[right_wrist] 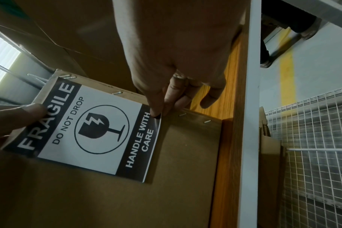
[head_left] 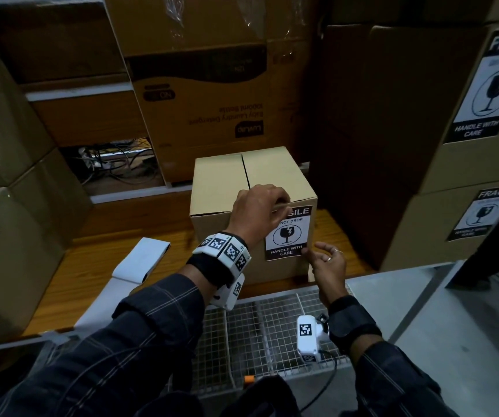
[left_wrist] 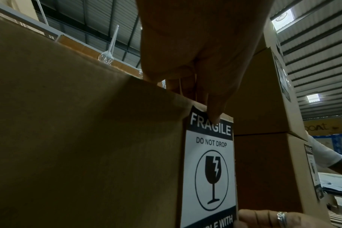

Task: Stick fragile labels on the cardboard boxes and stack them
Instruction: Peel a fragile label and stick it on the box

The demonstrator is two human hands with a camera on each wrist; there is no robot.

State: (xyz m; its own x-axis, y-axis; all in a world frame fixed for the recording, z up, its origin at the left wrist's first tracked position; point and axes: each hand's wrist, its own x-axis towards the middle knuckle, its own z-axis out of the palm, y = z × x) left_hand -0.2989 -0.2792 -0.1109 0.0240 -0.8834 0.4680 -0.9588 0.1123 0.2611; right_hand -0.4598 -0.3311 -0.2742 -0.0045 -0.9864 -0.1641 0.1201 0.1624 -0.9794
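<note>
The small cardboard box (head_left: 252, 206) stands on the wooden counter (head_left: 115, 260). The fragile label (head_left: 287, 234) lies against its near face. The left hand (head_left: 257, 212) curls over the top edge, thumb pressing the label's top band. The right hand (head_left: 329, 260) pinches the lower right corner, which stands off the cardboard.

Risk: pressing down before the label is pulled flat would likely trap a crease or set it crooked. Labelled boxes (head_left: 465, 145) are stacked at right.
</note>
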